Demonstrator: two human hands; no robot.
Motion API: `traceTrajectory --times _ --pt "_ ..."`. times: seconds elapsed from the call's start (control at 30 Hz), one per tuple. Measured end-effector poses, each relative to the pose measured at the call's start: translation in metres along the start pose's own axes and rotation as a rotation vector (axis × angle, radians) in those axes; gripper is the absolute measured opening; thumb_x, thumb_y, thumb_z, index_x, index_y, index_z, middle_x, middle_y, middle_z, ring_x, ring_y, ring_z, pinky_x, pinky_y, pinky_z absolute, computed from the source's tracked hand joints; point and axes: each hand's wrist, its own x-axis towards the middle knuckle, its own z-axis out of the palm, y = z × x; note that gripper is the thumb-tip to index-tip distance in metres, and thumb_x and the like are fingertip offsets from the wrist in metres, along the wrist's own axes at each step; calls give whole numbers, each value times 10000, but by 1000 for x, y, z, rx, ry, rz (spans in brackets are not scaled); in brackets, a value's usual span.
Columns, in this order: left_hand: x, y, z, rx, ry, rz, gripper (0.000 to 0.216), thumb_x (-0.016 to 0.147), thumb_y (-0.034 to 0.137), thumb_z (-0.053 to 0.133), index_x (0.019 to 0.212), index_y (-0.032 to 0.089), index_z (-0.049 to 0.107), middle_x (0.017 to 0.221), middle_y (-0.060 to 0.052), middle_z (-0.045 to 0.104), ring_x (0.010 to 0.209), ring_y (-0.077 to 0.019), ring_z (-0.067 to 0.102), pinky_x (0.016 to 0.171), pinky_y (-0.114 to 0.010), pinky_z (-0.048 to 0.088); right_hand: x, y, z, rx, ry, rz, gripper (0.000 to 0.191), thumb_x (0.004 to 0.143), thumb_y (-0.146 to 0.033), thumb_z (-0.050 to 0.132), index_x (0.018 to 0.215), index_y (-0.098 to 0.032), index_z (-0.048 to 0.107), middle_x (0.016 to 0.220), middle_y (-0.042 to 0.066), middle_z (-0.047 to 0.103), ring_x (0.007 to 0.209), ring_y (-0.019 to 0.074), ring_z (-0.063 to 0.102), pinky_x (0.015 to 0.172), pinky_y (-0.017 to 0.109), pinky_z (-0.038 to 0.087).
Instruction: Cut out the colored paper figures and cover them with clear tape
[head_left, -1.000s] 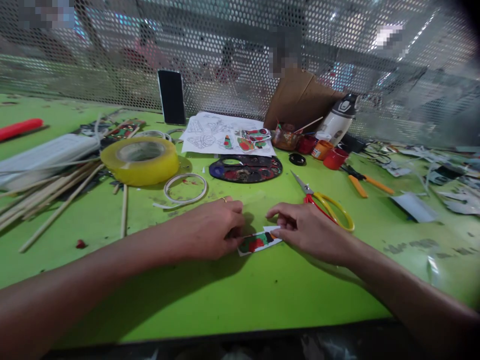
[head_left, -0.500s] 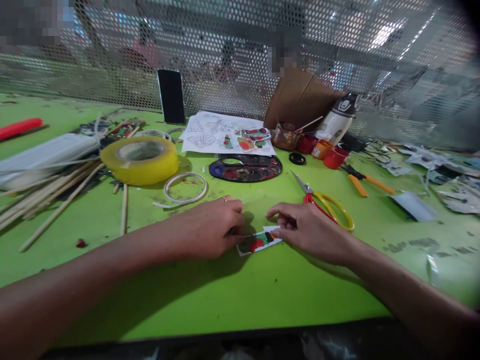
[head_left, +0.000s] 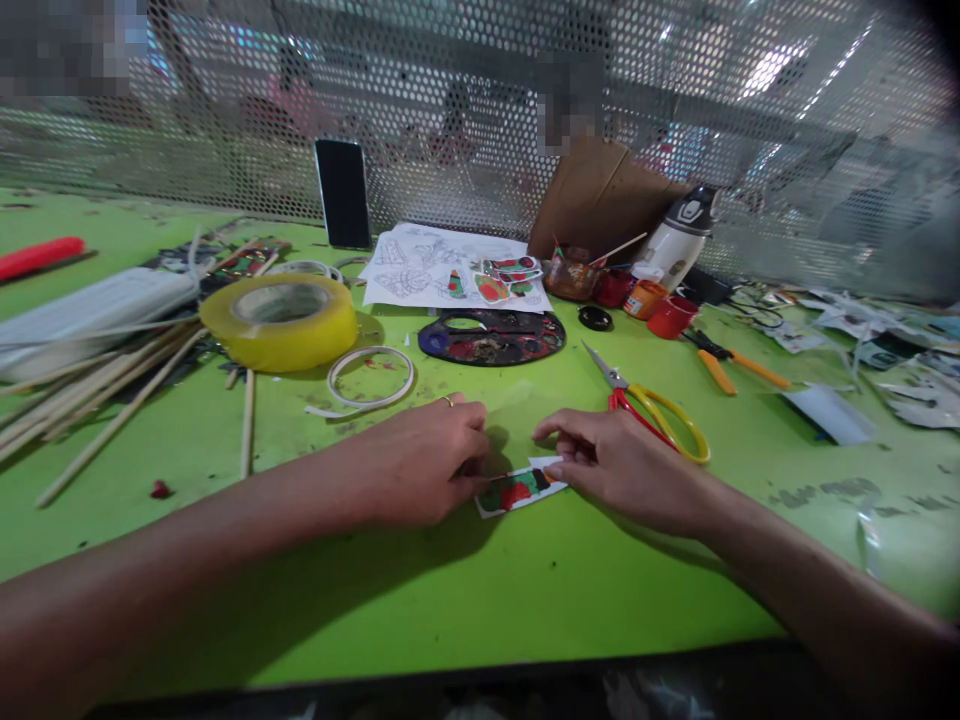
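A small painted paper cutout [head_left: 519,489], red, green and black on white, lies flat on the green table [head_left: 525,590] between my hands. My left hand [head_left: 420,462], with a ring on one finger, has its fingers curled down and pinches the cutout's left end. My right hand [head_left: 622,465] is closed in a pinch on the cutout's right end. Both forearms reach in from the near edge.
Red-and-yellow scissors [head_left: 652,405] lie just beyond my right hand. Further back are a paint palette [head_left: 491,337], a yellow tape roll [head_left: 281,318], a thin white tape ring [head_left: 371,376], wooden sticks [head_left: 112,400], drawings [head_left: 442,270], paint pots [head_left: 660,305], a bottle [head_left: 679,240], orange pliers [head_left: 731,365], a phone [head_left: 343,193].
Nearly nothing: both hands stay pinched on the cutout, which has shifted very slightly down in the view.
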Motion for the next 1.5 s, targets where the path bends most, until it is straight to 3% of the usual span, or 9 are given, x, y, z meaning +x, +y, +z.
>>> traceTrajectory --times 0.83,1.1,1.33,1.5 --pt "-1 1 3 27 19 17 205 862 238 481 733 180 629 796 -43 533 775 -191 515 717 -328 418 -2 0 -1 -2 -1 -33 240 834 -107 595 1059 -155 664 716 -7 628 617 111 535 553 221 368" --pt "-2 2 3 36 45 -14 119 827 239 518 744 185 584 802 -40 538 762 -196 508 656 -311 391 -6 -3 -3 -78 -20 -57 178 859 -150 582 1007 -171 680 724 -7 634 611 113 528 557 227 359" --pt "-4 1 9 22 130 9 130 877 300 498 806 200 541 807 -24 533 675 -164 491 615 -281 367 -7 11 -18 -173 180 -136 202 829 -186 647 1029 -164 661 797 15 628 672 130 544 625 256 387" --pt "-4 -1 18 -2 144 120 162 875 152 461 896 233 599 870 -30 528 716 -158 491 642 -268 380 -8 13 -30 -54 279 -151 113 834 -141 625 931 -160 679 718 -8 606 630 116 542 591 241 400"
